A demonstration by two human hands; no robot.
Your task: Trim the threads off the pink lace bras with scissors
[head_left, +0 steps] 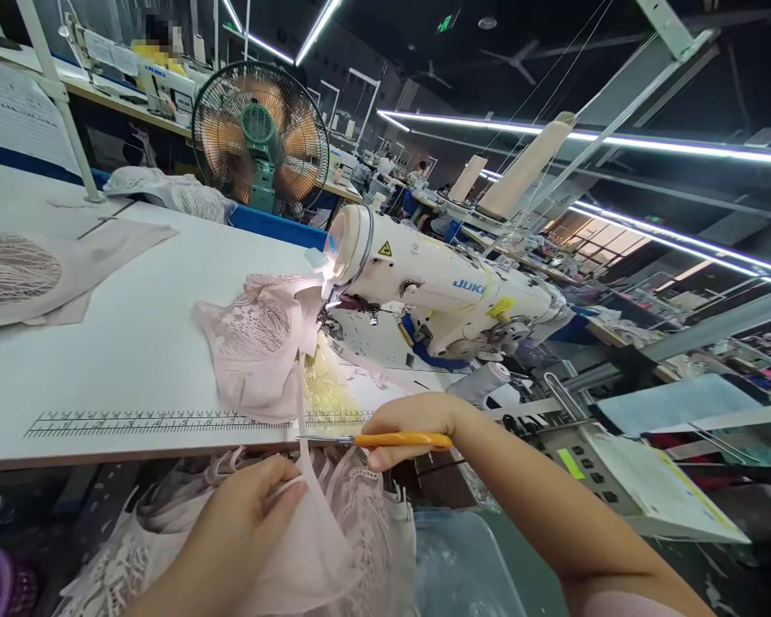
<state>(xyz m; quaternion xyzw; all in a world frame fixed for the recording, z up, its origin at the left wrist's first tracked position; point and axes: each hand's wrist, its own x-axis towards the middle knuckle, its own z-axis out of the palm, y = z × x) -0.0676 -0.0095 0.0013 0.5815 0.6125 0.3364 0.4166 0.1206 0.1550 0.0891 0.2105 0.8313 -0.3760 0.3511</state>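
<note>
My left hand (250, 506) pinches the edge of a pale pink lace bra (308, 548) below the table's front edge. My right hand (408, 420) is closed around orange-handled thread snips (402, 440), whose thin metal tips point left and meet a narrow pink strip (302, 403). This strip runs from a second pale pink bra (257, 343) on the tabletop, over the edge, to the piece by my left hand. That second bra lies with its right side under the needle area of a white sewing machine (424, 274).
A printed ruler (154, 423) runs along the table's front. More lace bra parts (26, 274) lie at left. A large fan (260, 137) stands behind the table. A clear plastic bin (463, 557) sits below right, and a purple basket (19, 591) at lower left.
</note>
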